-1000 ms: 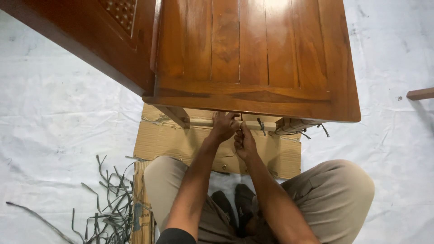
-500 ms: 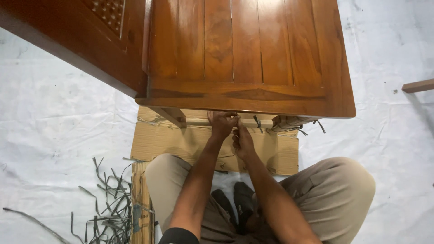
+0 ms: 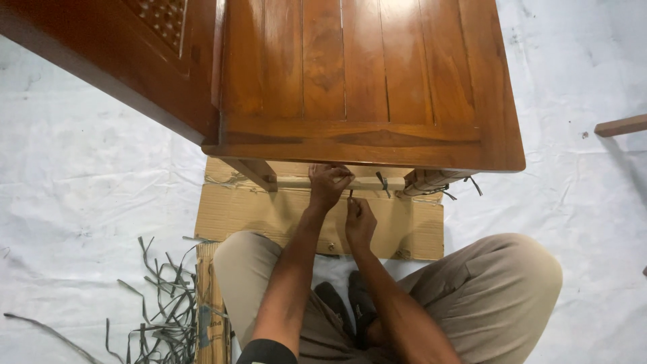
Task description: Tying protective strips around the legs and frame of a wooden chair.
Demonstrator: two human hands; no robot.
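Both hands — left hand (image 3: 327, 185), right hand (image 3: 360, 220) — seemingly pinching strand (image 3: 351, 195) under table edge (image 3: 350, 156).

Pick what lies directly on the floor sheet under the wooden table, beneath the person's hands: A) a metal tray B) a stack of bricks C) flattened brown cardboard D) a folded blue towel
C: flattened cardboard lies on the white sheet below the table, under the left hand and right hand.

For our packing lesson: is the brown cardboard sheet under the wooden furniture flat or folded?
Flat: the brown cardboard sheet lies spread on the white floor covering.
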